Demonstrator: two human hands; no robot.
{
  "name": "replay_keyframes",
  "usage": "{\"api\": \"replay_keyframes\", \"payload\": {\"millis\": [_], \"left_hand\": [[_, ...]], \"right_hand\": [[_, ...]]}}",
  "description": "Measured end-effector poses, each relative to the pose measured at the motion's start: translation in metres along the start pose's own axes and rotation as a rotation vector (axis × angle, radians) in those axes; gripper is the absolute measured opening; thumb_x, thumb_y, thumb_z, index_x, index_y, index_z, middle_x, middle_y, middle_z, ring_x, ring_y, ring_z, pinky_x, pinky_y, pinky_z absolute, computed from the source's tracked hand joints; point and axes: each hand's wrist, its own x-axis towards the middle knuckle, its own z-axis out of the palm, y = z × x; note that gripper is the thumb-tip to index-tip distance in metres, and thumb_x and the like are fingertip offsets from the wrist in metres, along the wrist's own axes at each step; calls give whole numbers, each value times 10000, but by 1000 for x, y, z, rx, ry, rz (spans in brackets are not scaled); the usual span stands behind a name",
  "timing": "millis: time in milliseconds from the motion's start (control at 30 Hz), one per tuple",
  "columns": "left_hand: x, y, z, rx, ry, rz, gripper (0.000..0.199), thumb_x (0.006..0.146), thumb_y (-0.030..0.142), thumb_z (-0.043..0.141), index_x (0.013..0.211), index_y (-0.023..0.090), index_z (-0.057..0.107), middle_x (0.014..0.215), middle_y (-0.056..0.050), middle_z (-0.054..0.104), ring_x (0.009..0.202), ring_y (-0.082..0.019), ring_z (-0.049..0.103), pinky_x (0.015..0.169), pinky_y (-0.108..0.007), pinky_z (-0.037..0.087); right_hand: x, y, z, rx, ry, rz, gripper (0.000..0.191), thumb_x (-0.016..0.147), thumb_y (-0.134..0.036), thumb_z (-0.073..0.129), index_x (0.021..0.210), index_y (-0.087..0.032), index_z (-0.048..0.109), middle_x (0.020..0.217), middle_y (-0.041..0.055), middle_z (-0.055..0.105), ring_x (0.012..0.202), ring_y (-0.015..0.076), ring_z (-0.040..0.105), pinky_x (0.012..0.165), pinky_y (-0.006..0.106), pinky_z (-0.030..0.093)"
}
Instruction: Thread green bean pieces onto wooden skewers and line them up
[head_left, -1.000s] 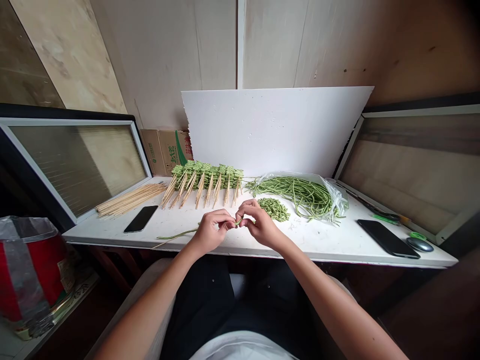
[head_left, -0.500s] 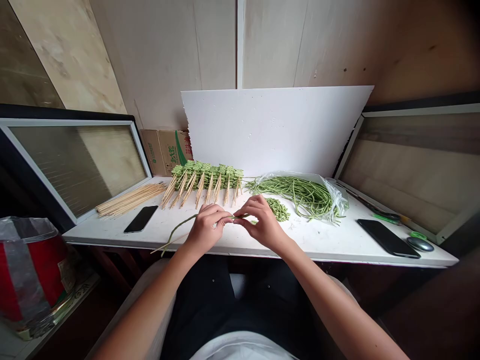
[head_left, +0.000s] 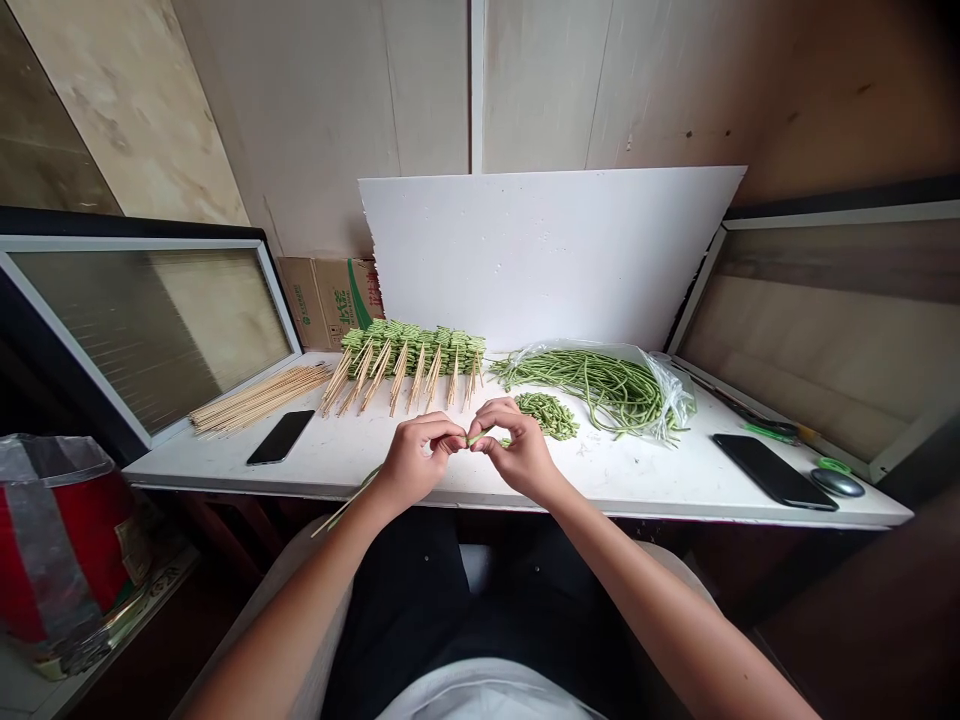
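A thin green yardlong bean is pinched between the fingertips of both hands, above the front part of a white table. The left hand is curled closed, and a bamboo skewer runs out from under it, down toward the table's front edge. The right hand is also closed, gripping the bean between thumb and fingers. Compared with the earlier frame, the hands are closer together, and the long curve of bean that trailed left of the left hand no longer shows; only a short green length lies along the skewer. The fingers hide the skewer's upper end, so whether the bean is threaded on it cannot be made out.

Just beyond the right hand lies a small heap of cut beans, then a plastic bag of long beans. Ahead of the hands stands a row of skewers threaded with folded beans. Loose skewers and a smartphone lie farther left, and a second smartphone lies at the right.
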Motion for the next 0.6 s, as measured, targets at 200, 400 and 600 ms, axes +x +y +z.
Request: {"api": "replay_keyframes", "payload": {"millis": [200, 400, 600], "left_hand": [[3, -8, -11, 153, 26, 72, 216, 951, 156, 600, 783, 192, 731, 743, -35, 706, 689, -162, 588, 677, -296, 456], [5, -32, -64, 398, 179, -82, 217, 989, 245, 563, 859, 184, 726, 862, -50, 737, 791, -187, 652, 737, -295, 492], [4, -44, -78, 794, 51, -182, 226, 993, 328, 573, 917, 180, 725, 958, -99, 745, 957, -273, 657, 950, -396, 435]], "right_hand": [[2, 24, -4, 143, -19, 76, 305, 842, -526, 799, 823, -227, 740, 836, 54, 694, 895, 242, 627, 891, 419, 500], [12, 44, -34, 28, 173, 192, 275, 828, -476, 807, 897, -212, 768, 957, 77, 740, 951, 248, 666, 861, 394, 532], [11, 66, -44, -219, -57, 359, 355, 877, -535, 738, 897, -188, 807, 989, 115, 788, 898, 273, 709, 770, 380, 546]]}}
